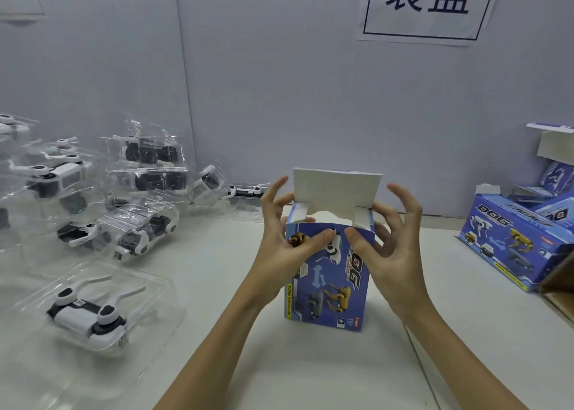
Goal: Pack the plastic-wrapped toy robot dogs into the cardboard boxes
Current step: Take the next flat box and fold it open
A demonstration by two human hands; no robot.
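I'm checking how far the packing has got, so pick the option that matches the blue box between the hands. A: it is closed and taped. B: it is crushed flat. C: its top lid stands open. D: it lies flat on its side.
C: the blue box stands upright on the table with its white lid raised, while the left hand and right hand hold its upper sides.

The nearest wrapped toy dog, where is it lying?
In the head view, the nearest wrapped toy dog lies at lower left on the table, left of the upright blue box.
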